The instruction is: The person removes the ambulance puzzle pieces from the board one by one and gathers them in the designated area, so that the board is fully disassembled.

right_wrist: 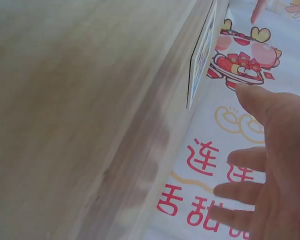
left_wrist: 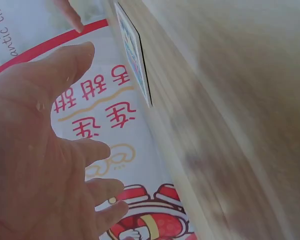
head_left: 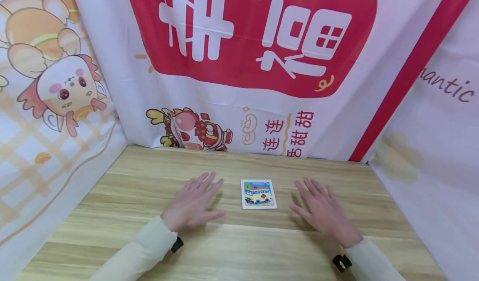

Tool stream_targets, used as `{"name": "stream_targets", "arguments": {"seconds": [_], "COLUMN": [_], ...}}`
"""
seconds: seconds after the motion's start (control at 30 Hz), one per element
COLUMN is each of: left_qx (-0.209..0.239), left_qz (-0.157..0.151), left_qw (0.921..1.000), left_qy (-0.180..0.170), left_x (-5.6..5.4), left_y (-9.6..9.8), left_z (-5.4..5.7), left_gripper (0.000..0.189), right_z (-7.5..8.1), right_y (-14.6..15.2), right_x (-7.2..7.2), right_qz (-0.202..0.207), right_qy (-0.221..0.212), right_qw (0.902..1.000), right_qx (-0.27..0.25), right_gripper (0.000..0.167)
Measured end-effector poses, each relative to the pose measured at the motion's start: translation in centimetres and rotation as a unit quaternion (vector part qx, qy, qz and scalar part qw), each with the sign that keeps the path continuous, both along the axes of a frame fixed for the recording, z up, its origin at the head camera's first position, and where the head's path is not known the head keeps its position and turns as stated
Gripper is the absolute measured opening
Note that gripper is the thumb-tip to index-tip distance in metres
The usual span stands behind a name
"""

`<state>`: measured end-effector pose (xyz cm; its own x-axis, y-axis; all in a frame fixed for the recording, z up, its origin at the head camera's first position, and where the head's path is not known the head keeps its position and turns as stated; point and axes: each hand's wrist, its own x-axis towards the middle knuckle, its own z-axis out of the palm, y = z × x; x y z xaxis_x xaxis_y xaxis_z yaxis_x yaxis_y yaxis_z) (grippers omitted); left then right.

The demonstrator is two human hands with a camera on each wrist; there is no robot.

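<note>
A square picture puzzle or card [head_left: 259, 194] with a white border lies flat on the wooden table, showing a yellow ambulance with a red cross. To its left is my left hand [head_left: 194, 202], fingers spread and holding nothing. My right hand [head_left: 323, 210] is on the other side, also spread and free of any object. Both hands are apart from the card, with shadows on the wood beneath them. Each wrist view shows the card edge-on, in the left wrist view [left_wrist: 132, 52] beyond the thumb and in the right wrist view [right_wrist: 202, 55] likewise.
The wood-grain table [head_left: 239, 247] meets a white and red printed cloth [head_left: 224, 81] at its back edge. Printed cloths also hang at the left [head_left: 56, 148] and right [head_left: 430, 139]. Dark bands sit at both sleeve cuffs.
</note>
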<state>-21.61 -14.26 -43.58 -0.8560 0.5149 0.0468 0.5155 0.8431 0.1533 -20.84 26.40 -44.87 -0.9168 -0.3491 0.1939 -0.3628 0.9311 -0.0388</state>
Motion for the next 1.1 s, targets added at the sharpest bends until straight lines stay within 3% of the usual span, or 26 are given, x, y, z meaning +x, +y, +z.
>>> {"name": "stream_targets", "arguments": {"seconds": [0.27,0.43,0.73,0.87,0.97,1.1], "left_qx": [-0.013,0.028,0.106,0.144,0.156,0.167], "left_qz": [-0.032,-0.037,-0.017,-0.020,-0.023,-0.022], "left_qw": [0.9992,0.9977,0.9898,0.9834,0.9809,0.9778], "left_qy": [-0.023,-0.050,-0.093,-0.108,-0.114,-0.125], "left_x": [-2.8,-4.9,-7.6,-8.4,-8.9,-9.2], "left_y": [2.5,4.0,5.8,6.3,6.6,6.8], "left_z": [-0.5,-1.1,-2.0,-2.7,-3.3,-3.5], "left_gripper": [0.081,0.074,0.065,0.062,0.059,0.058], "right_z": [0.9,1.9,2.4,2.0,1.8,1.7], "right_y": [-1.7,-3.6,-8.0,-9.6,-10.4,-11.1], "right_x": [-2.4,-4.5,-8.2,-9.3,-9.9,-10.7], "right_qz": [0.053,0.085,0.176,0.174,0.156,0.164], "right_qy": [0.016,0.005,-0.067,-0.112,-0.147,-0.177], "right_qw": [0.9979,0.9960,0.9814,0.9774,0.9751,0.9678], "right_qx": [-0.033,-0.029,-0.035,-0.043,-0.055,-0.070], "right_gripper": [0.064,0.058,0.048,0.041,0.038,0.034]}}
